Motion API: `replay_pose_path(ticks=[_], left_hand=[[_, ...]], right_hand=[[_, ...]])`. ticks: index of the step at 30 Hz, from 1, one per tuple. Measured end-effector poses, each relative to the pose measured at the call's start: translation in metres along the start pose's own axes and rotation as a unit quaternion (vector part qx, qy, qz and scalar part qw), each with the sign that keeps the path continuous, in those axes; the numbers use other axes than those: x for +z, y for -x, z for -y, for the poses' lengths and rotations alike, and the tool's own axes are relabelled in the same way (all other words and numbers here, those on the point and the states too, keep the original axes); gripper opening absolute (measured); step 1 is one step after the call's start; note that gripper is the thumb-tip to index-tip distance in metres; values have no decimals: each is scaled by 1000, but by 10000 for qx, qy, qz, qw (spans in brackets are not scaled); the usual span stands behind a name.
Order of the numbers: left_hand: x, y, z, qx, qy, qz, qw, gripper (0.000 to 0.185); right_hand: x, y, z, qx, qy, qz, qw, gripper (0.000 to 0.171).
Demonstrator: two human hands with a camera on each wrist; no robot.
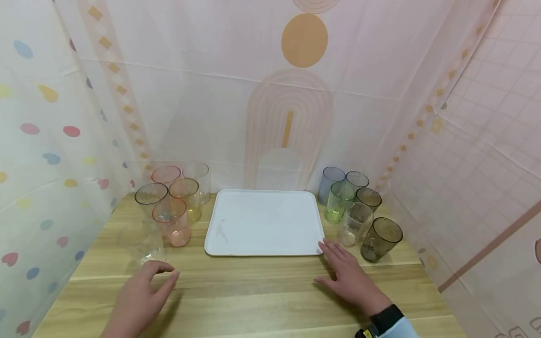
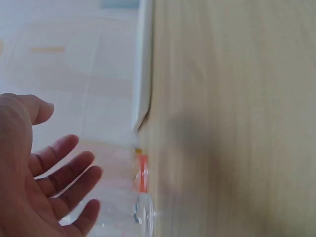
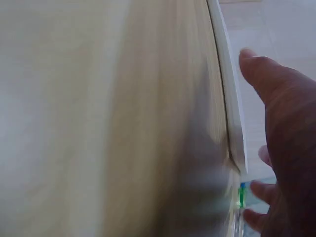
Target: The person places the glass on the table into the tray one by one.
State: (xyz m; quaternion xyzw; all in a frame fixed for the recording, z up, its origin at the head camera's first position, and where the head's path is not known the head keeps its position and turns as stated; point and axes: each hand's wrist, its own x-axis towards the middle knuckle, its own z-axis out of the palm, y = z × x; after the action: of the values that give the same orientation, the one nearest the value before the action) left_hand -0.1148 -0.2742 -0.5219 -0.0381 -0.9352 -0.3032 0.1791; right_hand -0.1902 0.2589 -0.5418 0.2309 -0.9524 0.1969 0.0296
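Observation:
My left hand [image 1: 143,298] hovers over the table in front of a clear glass [image 1: 145,244], thumb and fingers apart and gently bent, holding nothing. Beside that glass stands a pink glass [image 1: 173,225]; behind them are an amber glass [image 1: 190,202], a dark-rimmed glass [image 1: 151,199] and a red-rimmed glass [image 1: 166,174]. At the front right corner of a white tray [image 1: 264,223], my right hand [image 1: 352,281] spreads its fingers, empty. Whether its fingertips touch the tray I cannot tell. Nearest to it are a clear glass [image 1: 356,225] and a brown glass [image 1: 382,239].
At the back right stand a blue glass [image 1: 331,185], a green glass [image 1: 339,202] and a dark olive glass [image 1: 369,198]. Another clear glass [image 1: 198,180] stands at the back left. The wooden table [image 1: 253,291] meets a patterned curtain [image 1: 203,117] behind.

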Motion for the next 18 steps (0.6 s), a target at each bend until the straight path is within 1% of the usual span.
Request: replay_pose_path(ticks=[2, 4, 7, 9, 11, 14, 16, 18], left_hand=[[-7, 1, 6, -511, 56, 79, 9986, 19], [-14, 1, 14, -985, 112, 47, 9951, 24], [-20, 0, 26, -1591, 216, -297, 9866, 33], [-23, -1, 33, -1867, 325, -600, 9800, 44], [-25, -3, 38, -2002, 450, -873, 9748, 57], [-26, -9, 44, -1961, 501, -1063, 9735, 81], [-26, -14, 46, -1906, 599, -1008, 9746, 95], [-25, -20, 48, -1873, 757, -841, 9758, 105]], right_hand=[[2, -8, 0, -8, -57, 200, 9998, 96], [5, -13, 0, -12, -41, 362, 9993, 97], [9, -18, -2, 16, 65, 486, 9988, 95], [11, -19, -3, 26, 139, 522, 9985, 93], [12, -20, -3, 36, 188, 534, 9984, 91], [15, -21, -3, 28, 253, 506, 9984, 89], [16, -21, -4, 8, 278, 455, 9986, 88], [16, -20, -4, 7, 309, 437, 9986, 87]])
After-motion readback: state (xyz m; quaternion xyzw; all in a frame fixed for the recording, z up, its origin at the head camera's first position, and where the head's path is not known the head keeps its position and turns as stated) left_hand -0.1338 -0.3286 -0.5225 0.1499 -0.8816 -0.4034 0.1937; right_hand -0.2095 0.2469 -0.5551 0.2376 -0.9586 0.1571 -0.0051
